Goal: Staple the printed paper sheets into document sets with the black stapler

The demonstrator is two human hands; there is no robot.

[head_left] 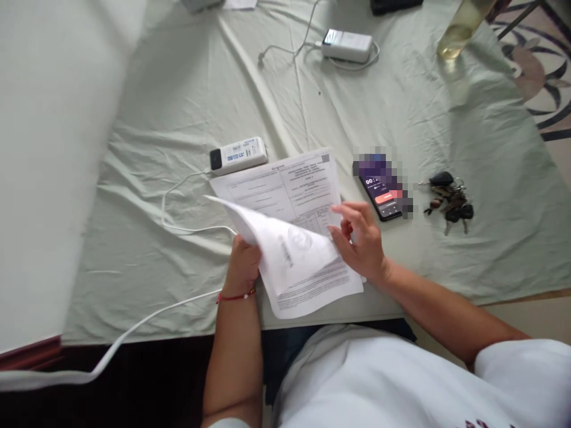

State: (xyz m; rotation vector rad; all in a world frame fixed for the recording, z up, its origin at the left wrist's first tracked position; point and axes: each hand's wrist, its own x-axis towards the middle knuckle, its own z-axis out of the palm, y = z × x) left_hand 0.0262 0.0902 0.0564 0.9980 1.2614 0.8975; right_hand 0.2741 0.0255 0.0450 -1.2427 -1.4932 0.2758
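Note:
A stack of printed papers [307,187] lies near the table's front edge, its top form headed "Original". My left hand [245,261] is closed on the left edge of the papers. One sheet [294,249] is lifted and curls over the form, showing a mostly white side with a faint round stamp. Over the right side of the papers is my right hand [359,238], its thumb and index finger apart and the other fingers bent. Its thumb is close to the curled sheet's right corner; whether they touch, I cannot tell.
A white power bank [238,154] with a cable sits just behind the papers; another white power bank [348,46] lies farther back. To the right are a phone [381,190] with its screen lit and a bunch of keys [448,199]. A bottle [459,35] stands back right.

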